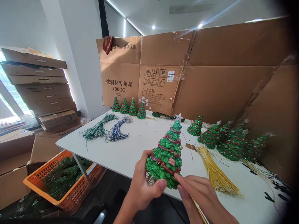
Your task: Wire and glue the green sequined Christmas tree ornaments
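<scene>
The left hand [143, 186] grips a glittery green Christmas tree [167, 152] around its lower body, holding it just above the near edge of the desk [140, 137]. The right hand [198, 196] pinches thin yellow strands [199, 207], its fingers touching the tree's lower edge. Beside them lies a yellow wire bundle [216, 174]. Green wire [99, 130] and blue wire [116, 130] bundles remain farther off, while more trees [233, 144] stand along the desk.

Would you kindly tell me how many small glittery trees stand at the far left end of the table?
4, in a row before the cardboard sheet: first tree, second, third, and fourth, which stands slightly forward. None looks hidden.
</scene>
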A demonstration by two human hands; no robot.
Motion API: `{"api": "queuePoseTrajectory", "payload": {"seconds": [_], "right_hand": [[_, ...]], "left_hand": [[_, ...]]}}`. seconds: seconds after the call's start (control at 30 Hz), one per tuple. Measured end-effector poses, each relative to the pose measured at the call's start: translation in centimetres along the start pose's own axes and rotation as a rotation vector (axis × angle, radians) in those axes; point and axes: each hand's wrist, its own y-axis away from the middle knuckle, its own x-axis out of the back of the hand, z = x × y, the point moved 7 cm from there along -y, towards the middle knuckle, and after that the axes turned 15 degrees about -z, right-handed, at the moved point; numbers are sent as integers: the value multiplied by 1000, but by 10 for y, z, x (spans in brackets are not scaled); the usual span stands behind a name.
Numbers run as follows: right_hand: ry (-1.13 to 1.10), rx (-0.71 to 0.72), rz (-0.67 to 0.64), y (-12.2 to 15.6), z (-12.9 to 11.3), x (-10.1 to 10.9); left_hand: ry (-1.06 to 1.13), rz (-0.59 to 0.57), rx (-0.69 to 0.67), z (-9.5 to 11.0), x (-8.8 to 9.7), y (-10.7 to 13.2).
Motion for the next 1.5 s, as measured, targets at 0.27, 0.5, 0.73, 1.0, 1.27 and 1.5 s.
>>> {"api": "queuePoseTrajectory", "payload": {"seconds": [0.27, 0.5, 0.73, 1.0, 1.27, 1.5], "right_hand": [[-380, -353, 65, 4, 21, -16], [-978, -660, 176, 12, 64, -33], [-1386, -1001, 384, 25, 63, -63], [-1417, -1164, 498, 39, 75, -65], [-1456, -1013, 502, 32, 77, -61], [-1582, -1106, 557, 40, 80, -68]], "left_hand": [[33, 3, 57, -5, 0, -2], [133, 2, 53, -10, -2, -1], [-83, -16, 118, -8, -13, 0], [-493, -14, 266, 3, -20, 3], [-635, 194, -63, 36, -14, 9], [-677, 96, -160, 30, -28, 4]]}}
